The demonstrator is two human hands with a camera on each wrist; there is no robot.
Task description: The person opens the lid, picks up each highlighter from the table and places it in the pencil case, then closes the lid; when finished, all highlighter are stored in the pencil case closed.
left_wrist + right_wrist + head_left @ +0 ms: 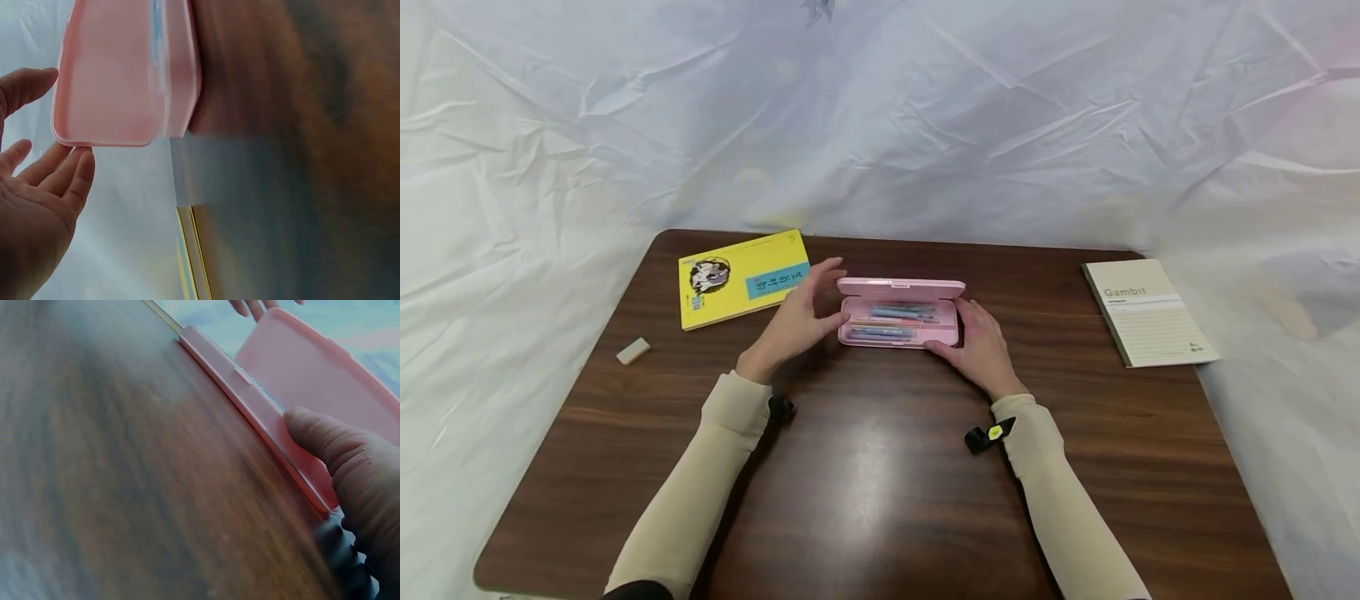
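A pink pencil case (940,332) lies on the table with its lid (899,289) raised at the back. Inside, several pens (880,332) lie in two rows. My left hand (796,323) is at the left end of the case, fingers spread. In the left wrist view, its thumb (37,84) and fingertips come up to the edges of the raised lid (109,75). My right hand (983,348) grips the case's right end. The right wrist view shows that thumb (319,434) on the front rim; the other right fingers are mostly hidden there.
A yellow book (730,300) lies behind my left hand at the back left. A white eraser (633,351) sits near the table's left edge. On the right edge lies a notebook (1150,321) marked "Gambit". White sheeting (880,150) hangs behind the brown table (865,500).
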